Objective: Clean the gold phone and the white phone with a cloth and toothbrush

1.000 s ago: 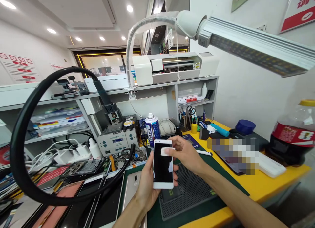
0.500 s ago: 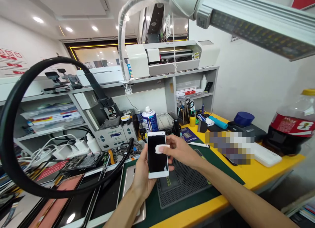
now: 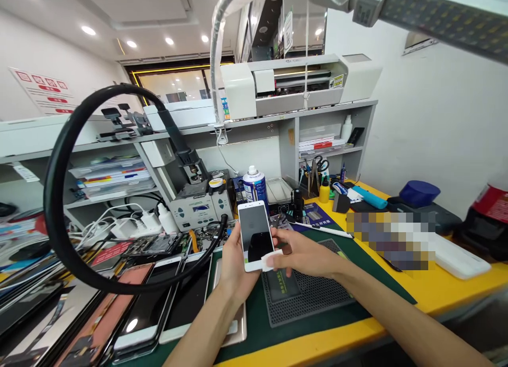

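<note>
A white smartphone (image 3: 257,235) with a dark screen is held up at a tilt in front of me. My left hand (image 3: 233,266) is closed around its left edge and lower back. In my right hand (image 3: 296,253) a small white wipe (image 3: 271,260) is pinched under the thumb and lies against the phone's lower right corner. The right fingers reach along the phone's right edge. Below the hands is a grey perforated mat (image 3: 305,298) on a green work mat (image 3: 381,282).
Several phones and panels, among them a white-framed phone (image 3: 188,293), lie at left under a thick black hose (image 3: 53,198). Behind stand a spray can (image 3: 254,188), a grey control station (image 3: 198,208) and a yellow bottle (image 3: 324,191). A white stylus-like stick (image 3: 325,230) lies right.
My right hand has slid the wipe from the middle of the screen down to the phone's lower right corner. The view has shifted left, and the phone is tilted more.
</note>
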Available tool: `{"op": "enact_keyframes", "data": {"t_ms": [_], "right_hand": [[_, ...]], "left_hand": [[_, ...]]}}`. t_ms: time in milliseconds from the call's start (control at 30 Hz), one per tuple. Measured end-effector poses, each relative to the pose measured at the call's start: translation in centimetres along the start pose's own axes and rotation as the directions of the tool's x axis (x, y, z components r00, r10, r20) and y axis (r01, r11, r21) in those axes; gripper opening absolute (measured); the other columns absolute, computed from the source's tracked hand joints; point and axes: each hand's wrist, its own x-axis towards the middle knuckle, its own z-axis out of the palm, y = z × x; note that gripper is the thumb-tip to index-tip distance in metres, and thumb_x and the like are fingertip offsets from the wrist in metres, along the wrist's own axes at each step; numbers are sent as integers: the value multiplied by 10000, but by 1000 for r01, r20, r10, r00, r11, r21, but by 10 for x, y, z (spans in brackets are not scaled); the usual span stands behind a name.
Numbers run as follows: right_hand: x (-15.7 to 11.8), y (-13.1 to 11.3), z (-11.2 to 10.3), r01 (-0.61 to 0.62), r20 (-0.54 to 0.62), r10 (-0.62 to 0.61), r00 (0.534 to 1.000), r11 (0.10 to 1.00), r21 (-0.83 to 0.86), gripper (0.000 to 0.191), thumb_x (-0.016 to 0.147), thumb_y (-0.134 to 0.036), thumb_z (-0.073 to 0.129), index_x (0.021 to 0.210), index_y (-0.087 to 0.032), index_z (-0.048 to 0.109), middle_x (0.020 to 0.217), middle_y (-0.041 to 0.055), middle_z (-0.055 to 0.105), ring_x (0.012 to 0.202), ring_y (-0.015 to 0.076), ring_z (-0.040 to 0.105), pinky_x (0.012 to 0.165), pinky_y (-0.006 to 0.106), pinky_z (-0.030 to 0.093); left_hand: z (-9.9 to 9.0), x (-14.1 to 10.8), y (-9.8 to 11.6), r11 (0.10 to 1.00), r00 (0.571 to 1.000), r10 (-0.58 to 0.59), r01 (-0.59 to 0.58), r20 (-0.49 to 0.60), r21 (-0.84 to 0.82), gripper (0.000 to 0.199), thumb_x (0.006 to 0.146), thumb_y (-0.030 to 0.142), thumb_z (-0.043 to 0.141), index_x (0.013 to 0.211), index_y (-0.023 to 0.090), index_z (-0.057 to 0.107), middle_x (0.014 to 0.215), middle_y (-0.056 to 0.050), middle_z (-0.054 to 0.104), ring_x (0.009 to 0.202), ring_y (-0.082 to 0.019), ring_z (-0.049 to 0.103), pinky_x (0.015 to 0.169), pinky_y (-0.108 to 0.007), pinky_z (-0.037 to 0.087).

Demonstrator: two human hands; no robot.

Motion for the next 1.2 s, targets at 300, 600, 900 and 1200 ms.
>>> {"op": "enact_keyframes", "data": {"t_ms": [300, 600, 900, 1200], "right_hand": [[-3, -7, -5, 38, 53, -37, 998, 999, -29, 422, 771, -443, 761, 1072, -179, 628, 1016, 60, 632, 847, 196, 638, 571, 233, 518], [-4, -9, -5, 115, -125, -147, 981, 965, -235, 598, 766, -419, 777, 1300, -225, 592, 1019, 58, 708, 865, 215, 637, 738, 317, 506], [-8, -3, -3, 234, -165, -434, 886, 724, -649, 571, 783, -453, 765, 1301, -281, 595, 977, 51, 729, 785, 215, 643, 639, 311, 480], [-5, 1, -1, 399, -30, -727, 686, 410, -820, 296, 816, -381, 740, 1032, -210, 632, 934, 90, 710, 788, 215, 653, 662, 317, 509]], "left_hand": [[-4, 3, 4, 996, 997, -70, 71, 37, -51, 514, 996, 472, 396, 1112, 57, 676, 971, -172, 745, 820, -261, 726, 778, -402, 579], [1, 0, 12, 986, 997, -80, 77, -14, -151, 475, 1016, 420, 348, 1079, 58, 650, 924, -164, 738, 780, -257, 715, 825, -436, 552], [0, -5, 14, 979, 999, -44, 49, 27, -198, 467, 999, 437, 382, 1010, 60, 659, 848, -151, 719, 738, -252, 697, 776, -413, 545], [-4, -3, 12, 984, 997, -64, 68, 30, -164, 451, 992, 446, 392, 974, 82, 656, 854, -125, 696, 711, -231, 670, 696, -357, 530]]}}
